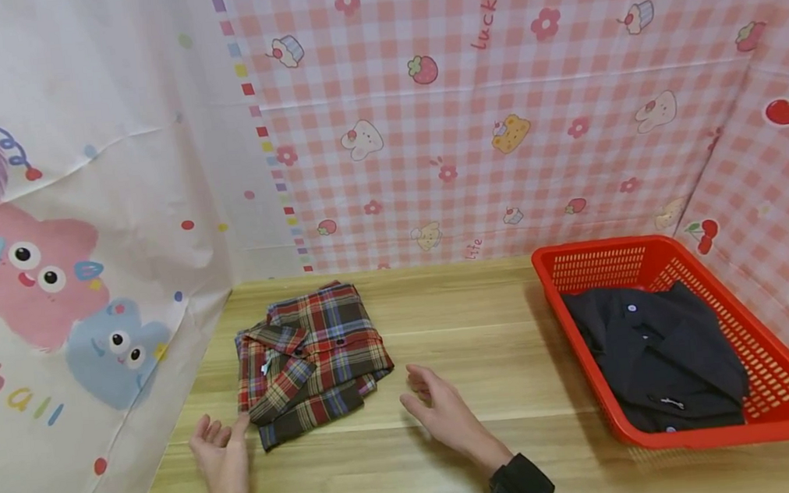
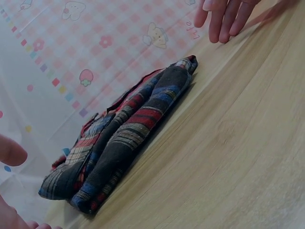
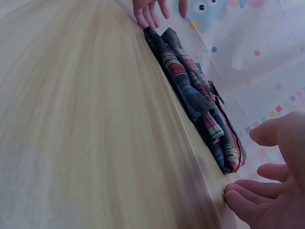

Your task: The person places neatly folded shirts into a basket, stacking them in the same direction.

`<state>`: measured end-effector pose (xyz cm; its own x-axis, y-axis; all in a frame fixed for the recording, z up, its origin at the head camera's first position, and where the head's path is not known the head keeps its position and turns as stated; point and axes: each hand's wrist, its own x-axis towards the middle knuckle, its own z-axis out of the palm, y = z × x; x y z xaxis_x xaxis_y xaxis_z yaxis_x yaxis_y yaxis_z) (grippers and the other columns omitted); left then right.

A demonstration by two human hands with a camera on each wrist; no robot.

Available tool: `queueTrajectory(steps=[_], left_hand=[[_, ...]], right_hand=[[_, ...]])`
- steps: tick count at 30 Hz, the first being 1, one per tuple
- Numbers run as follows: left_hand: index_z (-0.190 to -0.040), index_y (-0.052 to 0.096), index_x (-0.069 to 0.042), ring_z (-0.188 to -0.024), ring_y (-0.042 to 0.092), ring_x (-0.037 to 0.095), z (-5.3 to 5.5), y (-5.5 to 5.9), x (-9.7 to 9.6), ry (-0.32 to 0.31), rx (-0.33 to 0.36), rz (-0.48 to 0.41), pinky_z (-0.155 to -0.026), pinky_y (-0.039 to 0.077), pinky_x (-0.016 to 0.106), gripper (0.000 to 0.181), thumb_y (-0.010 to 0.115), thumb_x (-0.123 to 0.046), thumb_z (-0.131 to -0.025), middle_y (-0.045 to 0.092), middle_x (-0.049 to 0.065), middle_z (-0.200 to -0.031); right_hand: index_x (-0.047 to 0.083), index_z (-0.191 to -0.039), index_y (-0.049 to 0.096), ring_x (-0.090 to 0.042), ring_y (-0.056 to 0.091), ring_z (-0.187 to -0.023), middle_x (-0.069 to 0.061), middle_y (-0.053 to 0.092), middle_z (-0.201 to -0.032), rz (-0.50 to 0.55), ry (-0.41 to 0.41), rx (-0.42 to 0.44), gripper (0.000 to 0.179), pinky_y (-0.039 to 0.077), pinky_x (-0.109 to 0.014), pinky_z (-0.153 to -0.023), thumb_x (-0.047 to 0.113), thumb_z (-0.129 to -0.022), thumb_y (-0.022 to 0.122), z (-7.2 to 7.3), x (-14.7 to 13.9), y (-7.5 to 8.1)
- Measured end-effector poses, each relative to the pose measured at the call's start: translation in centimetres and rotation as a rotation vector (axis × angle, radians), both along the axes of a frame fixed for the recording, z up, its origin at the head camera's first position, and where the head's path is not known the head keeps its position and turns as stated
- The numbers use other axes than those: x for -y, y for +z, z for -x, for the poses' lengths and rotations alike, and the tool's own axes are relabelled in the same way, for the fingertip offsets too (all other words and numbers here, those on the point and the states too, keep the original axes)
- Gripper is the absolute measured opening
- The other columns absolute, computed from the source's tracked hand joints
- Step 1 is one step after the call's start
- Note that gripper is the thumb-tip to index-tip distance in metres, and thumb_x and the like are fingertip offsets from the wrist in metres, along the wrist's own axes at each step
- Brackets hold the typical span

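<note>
A plaid shirt (image 1: 326, 354) in red, black, blue and cream lies folded on the wooden table, its collar toward the near left. My left hand (image 1: 221, 461) is beside the shirt's near left corner, fingers loosely bent and holding nothing; whether the thumb touches the cloth I cannot tell. To the right of the shirt, my right hand (image 1: 444, 414) hovers with relaxed fingers, apart from the cloth. In the right wrist view the right hand (image 3: 271, 181) has a gap between thumb and fingers, near one end of the folded shirt (image 3: 195, 95).
At the right stands a red plastic basket (image 1: 590, 386) with perforated walls, holding a dark buttoned garment (image 1: 658, 356). A pink checked cloth (image 1: 467, 115) hangs behind the table (image 1: 456, 304); a white printed cloth (image 1: 139, 65) covers the left side. A black band (image 1: 521, 486) circles the right wrist.
</note>
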<state>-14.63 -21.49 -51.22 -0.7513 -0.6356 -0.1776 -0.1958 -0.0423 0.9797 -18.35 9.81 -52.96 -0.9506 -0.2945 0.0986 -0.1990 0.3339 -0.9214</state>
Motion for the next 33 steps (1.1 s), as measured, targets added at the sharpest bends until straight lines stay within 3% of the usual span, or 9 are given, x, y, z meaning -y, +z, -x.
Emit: queueTrajectory(steps=[10,14,17,21,33], left_hand=[[-0.163,0.006,-0.006,-0.141,0.035,0.033,0.1,0.1,0.0,-0.043,0.033,-0.077,-0.111,0.04,0.028,0.087,0.063,-0.027,-0.101,0.024,0.026,-0.163],[-0.164,0.003,-0.009,-0.134,0.042,0.03,0.2,0.4,0.1,-0.052,0.051,-0.094,-0.111,0.04,0.029,0.088,0.062,-0.028,-0.101,0.024,0.027,-0.164],[-0.164,0.0,-0.008,-0.135,0.042,0.032,0.3,0.4,0.0,-0.065,0.042,-0.108,-0.116,0.039,0.037,0.088,0.06,-0.027,-0.102,0.022,0.029,-0.165],[-0.164,-0.005,-0.009,-0.142,0.035,0.039,0.3,0.4,0.0,-0.087,0.027,-0.131,-0.122,0.034,0.044,0.089,0.058,-0.026,-0.103,0.018,0.03,-0.165],[-0.163,-0.011,-0.009,-0.151,0.027,0.039,0.9,0.6,-0.4,-0.133,0.019,-0.184,-0.124,0.03,0.046,0.093,0.058,-0.027,-0.104,0.01,0.031,-0.167]], right_hand=[[-0.009,-0.149,0.042,-0.042,0.056,-0.13,-0.031,0.054,-0.142,0.062,-0.022,0.053,0.055,0.048,-0.05,-0.11,0.016,-0.105,0.061,0.4,0.6,0.0],[-0.009,-0.15,0.042,-0.041,0.057,-0.129,-0.03,0.055,-0.142,0.077,-0.027,0.067,0.055,0.049,-0.051,-0.109,0.017,-0.105,0.06,0.7,0.7,-0.1],[-0.009,-0.15,0.042,-0.041,0.058,-0.129,-0.03,0.055,-0.142,0.083,-0.03,0.072,0.054,0.049,-0.051,-0.109,0.016,-0.105,0.059,0.9,0.9,-0.2],[-0.008,-0.15,0.042,-0.041,0.057,-0.13,-0.03,0.055,-0.143,0.088,-0.036,0.087,0.054,0.048,-0.051,-0.109,0.016,-0.105,0.059,1.0,1.1,-0.1],[-0.007,-0.152,0.04,-0.042,0.052,-0.135,-0.029,0.051,-0.147,0.174,-0.053,0.172,0.058,0.044,-0.054,-0.113,0.02,-0.105,0.06,1.6,2.6,-0.2]])
